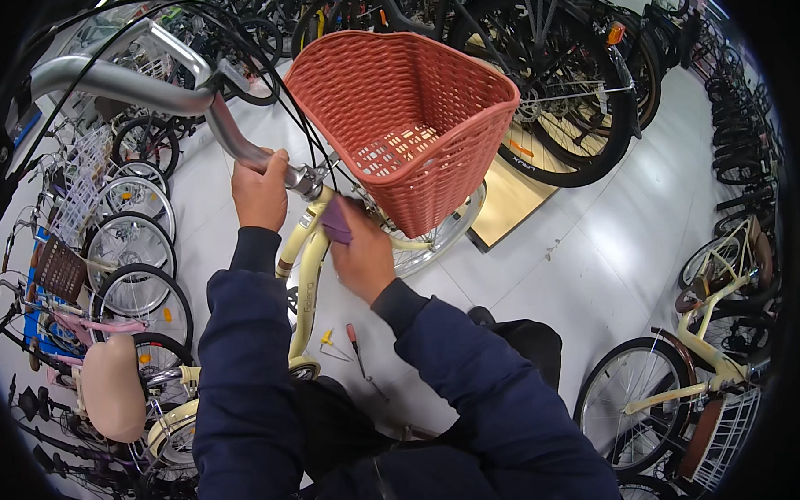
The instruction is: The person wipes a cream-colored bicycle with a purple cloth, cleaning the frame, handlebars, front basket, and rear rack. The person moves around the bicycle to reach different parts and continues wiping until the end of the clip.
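Note:
My left hand (261, 193) is closed around the lower part of the silver handlebar (224, 133), just above the stem. A purple cloth (336, 222) is in my right hand (365, 253), pressed against the head tube of the cream bicycle frame (308, 275). My right fingertips are partly hidden behind the cloth and the tube. In front of the handlebar sits a red woven basket (409, 117), with nothing in it. Part of the front wheel (457, 235) shows beneath the basket. Black cables (275, 74) curve from the handlebar down past the basket.
On the floor below the frame lie a screwdriver with a red handle (352, 334) and a yellow-handled tool (326, 337). A wooden platform (513, 202) carries a black bicycle (571, 103) beyond the basket. Rows of bicycles stand left and right, including a cream one (700, 376).

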{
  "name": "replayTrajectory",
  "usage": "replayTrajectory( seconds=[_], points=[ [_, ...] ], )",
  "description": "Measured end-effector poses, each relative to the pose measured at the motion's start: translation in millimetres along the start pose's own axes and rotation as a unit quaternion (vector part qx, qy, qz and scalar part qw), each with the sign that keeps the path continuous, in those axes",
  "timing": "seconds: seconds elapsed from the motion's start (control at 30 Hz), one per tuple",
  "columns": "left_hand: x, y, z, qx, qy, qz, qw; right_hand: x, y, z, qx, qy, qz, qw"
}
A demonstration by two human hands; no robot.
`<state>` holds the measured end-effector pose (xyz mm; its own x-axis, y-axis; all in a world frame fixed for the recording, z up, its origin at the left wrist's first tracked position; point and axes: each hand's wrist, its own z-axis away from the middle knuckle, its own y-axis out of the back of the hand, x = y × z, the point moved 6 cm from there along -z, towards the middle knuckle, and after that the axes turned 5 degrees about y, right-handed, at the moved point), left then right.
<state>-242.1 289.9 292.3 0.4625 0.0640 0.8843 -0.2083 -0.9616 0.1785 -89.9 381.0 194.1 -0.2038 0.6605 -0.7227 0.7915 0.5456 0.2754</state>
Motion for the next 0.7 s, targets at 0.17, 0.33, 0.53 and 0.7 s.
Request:
replayTrajectory(
  seconds=[0.17,0.33,0.53,0.7],
  points=[
    [2,2,2,-0.002,-0.004,-0.028,1.000,-50,-1,-60,-0.023,0.046,0.097,0.994],
    [-1,0,-2,-0.019,0.014,0.000,1.000,-40,-16,-68,-0.123,0.005,0.247,0.961],
    [-3,-1,0,-0.019,0.006,-0.002,1.000,-41,-14,-36,-0.175,-0.009,0.176,0.969],
    [-2,-3,2,-0.011,0.010,-0.005,1.000,-27,-3,0,-0.183,-0.048,0.096,0.977]
  ],
)
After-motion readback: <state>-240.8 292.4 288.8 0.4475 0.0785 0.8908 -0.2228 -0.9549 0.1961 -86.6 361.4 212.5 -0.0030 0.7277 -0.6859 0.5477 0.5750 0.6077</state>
